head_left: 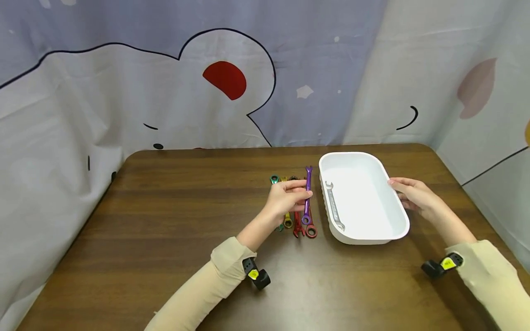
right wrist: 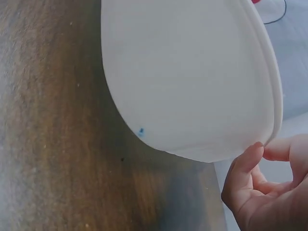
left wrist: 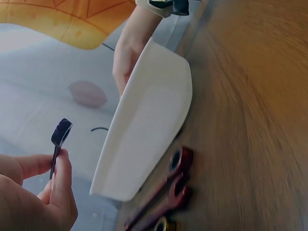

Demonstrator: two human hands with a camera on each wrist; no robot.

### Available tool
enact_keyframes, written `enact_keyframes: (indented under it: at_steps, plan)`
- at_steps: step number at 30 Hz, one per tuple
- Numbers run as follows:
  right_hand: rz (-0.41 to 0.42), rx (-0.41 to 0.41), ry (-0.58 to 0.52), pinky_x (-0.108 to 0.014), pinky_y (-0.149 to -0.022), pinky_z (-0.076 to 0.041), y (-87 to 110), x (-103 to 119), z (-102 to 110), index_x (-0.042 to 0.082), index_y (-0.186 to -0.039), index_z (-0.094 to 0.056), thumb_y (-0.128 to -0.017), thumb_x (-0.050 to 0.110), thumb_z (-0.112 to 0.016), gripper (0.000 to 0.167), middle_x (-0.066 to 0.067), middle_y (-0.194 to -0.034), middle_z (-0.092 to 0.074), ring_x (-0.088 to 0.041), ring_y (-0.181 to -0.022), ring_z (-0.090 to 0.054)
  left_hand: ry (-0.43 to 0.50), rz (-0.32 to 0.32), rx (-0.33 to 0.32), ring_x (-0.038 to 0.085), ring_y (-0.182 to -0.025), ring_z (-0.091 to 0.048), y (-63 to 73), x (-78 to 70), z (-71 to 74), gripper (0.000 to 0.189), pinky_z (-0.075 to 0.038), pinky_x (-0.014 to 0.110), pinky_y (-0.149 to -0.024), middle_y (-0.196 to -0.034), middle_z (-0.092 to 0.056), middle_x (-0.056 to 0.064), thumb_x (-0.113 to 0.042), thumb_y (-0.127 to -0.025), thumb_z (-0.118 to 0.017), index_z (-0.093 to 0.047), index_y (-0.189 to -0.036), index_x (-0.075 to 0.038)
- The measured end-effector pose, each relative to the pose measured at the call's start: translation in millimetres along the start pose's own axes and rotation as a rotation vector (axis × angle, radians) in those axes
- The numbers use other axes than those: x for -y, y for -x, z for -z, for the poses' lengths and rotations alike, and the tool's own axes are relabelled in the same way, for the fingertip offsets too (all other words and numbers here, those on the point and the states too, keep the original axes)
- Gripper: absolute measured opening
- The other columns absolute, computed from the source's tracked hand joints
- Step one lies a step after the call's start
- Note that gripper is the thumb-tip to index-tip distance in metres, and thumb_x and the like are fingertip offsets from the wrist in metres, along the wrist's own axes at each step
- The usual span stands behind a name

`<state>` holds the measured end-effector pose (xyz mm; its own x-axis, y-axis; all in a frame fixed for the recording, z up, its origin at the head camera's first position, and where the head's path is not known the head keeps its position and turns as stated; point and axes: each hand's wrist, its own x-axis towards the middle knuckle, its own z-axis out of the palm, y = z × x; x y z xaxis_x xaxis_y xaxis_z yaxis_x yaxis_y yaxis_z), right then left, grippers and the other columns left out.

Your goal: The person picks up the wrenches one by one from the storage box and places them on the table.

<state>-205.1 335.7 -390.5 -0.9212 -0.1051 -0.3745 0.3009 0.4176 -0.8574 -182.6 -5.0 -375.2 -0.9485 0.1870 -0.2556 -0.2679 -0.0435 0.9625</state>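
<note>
A purple wrench is pinched between the thumb and fingers of my left hand, held above the other wrenches and left of the white tray. In the left wrist view the purple wrench looks dark and stands clear of the table. My right hand grips the tray's right rim; the right wrist view shows thumb and finger pinching that edge. Inside the tray, along its left side, lies a silver wrench. Below my left hand lie red wrenches, a yellow wrench and a green wrench, partly hidden.
The brown wooden table extends widely to the left and in front. Behind it hangs a patterned curtain, which continues along the right side. Each wrist wears a black strap with a camera.
</note>
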Motion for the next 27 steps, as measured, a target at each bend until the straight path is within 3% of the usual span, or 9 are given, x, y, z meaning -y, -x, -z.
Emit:
enact_keyframes:
  at_steps: [6,14,22,27]
  plan:
    - [-0.012,0.093,-0.105,-0.020,-0.071,-0.059,-0.6,0,7,0.008,-0.125,-0.045,-0.101,0.034,-0.047,0.036,0.019,-0.085,-0.067,0.001,-0.081,-0.066,0.007,0.014,-0.042,0.008,-0.070,-0.066,2.7,1.8,20.6,0.037,-0.061,0.026,-0.066,-0.090,-0.070,0.004,-0.003,-0.084,-0.070,-0.065,-0.121,-0.003]
    - [0.015,0.145,-0.104,-0.020,-0.072,-0.059,3.4,0,12,0.024,-0.107,-0.053,-0.101,0.027,-0.048,0.008,0.018,-0.088,-0.068,0.000,-0.084,-0.067,-0.007,0.028,-0.103,0.007,-0.069,-0.064,7.0,9.3,40.5,0.038,-0.062,0.027,-0.066,-0.098,-0.071,0.011,-0.003,-0.085,-0.070,-0.064,-0.123,-0.002]
    - [0.004,0.175,-0.102,-0.019,-0.072,-0.058,6.0,-1,17,0.026,-0.099,-0.057,-0.101,0.021,-0.048,0.011,0.015,-0.088,-0.068,-0.002,-0.082,-0.066,0.025,0.022,-0.151,0.006,-0.061,-0.062,9.8,13.7,51.5,0.037,-0.060,0.023,-0.061,-0.090,-0.071,0.006,-0.001,-0.085,-0.069,-0.064,-0.122,0.000]
    - [0.029,0.148,-0.104,-0.019,-0.070,-0.059,10.1,-3,16,0.031,-0.095,-0.060,-0.101,0.020,-0.049,0.016,0.015,-0.087,-0.067,-0.002,-0.079,-0.065,0.026,0.024,-0.161,0.007,-0.062,-0.062,10.6,16.1,58.1,0.038,-0.061,0.025,-0.062,-0.096,-0.072,0.012,0.000,-0.085,-0.068,-0.063,-0.123,0.001]
